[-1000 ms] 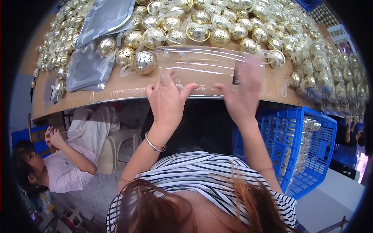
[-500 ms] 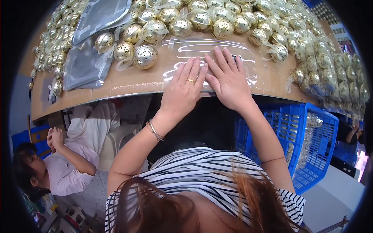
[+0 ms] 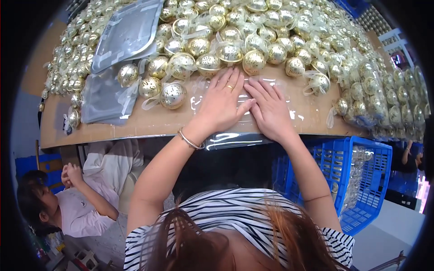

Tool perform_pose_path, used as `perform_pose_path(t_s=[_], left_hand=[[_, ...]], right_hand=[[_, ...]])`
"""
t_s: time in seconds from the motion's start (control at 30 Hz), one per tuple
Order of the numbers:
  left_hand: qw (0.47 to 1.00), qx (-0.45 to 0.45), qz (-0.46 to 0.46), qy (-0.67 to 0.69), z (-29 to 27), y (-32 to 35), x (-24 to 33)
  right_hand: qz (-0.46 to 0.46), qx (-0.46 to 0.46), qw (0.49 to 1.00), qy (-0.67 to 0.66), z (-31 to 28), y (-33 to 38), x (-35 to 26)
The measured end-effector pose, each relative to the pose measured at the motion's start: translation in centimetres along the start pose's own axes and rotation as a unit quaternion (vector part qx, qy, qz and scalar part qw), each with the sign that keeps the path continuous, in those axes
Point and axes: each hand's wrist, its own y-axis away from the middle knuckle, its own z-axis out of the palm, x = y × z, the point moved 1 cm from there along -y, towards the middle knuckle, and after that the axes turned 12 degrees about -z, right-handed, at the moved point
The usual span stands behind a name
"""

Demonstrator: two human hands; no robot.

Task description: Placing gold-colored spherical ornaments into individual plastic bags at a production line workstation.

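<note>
My left hand (image 3: 220, 105) lies flat on a clear plastic bag or sheet (image 3: 237, 141), its fingers stretched toward the far side. Right beside it, my right hand (image 3: 272, 111) also presses down flat, with the thumbs close together. The plastic shines in streaks and its near end hangs over the table edge. Just past my left fingertips sits a gold perforated ball ornament (image 3: 208, 65), one of many with sheer white ribbons. A silver-gold ball (image 3: 172, 95) rests to the left of my left hand.
Flat clear grey-edged plastic bags (image 3: 129, 36) lie at the left on the brown cardboard tabletop (image 3: 158, 125). Bagged ornaments (image 3: 370, 101) are piled at the right. Below stands a blue crate (image 3: 343, 180) holding packed ornaments. A person (image 3: 86, 203) sits at the left, hands together.
My left hand has slid farther forward over the plastic, while its near end now overhangs the table edge. The whole table appears lower in view.
</note>
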Motion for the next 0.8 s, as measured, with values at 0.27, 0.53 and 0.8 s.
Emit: perform_pose_path(t_s=[0.27, 0.53, 0.8], left_hand=[[0.995, -0.021, -0.093, 0.015, -0.8, 2.8, 2.2], [0.986, 0.015, -0.065, 0.156, -5.0, -0.4, 3.0], [0.844, -0.228, -0.015, 0.485, -11.4, -2.8, 3.2]], right_hand=[[0.303, 0.153, 0.939, 0.056, 0.7, 4.2, -0.9], [0.249, 0.426, 0.812, -0.313, -4.3, 1.9, 0.1], [0.092, 0.471, 0.873, -0.090, -11.9, -0.2, 0.8]])
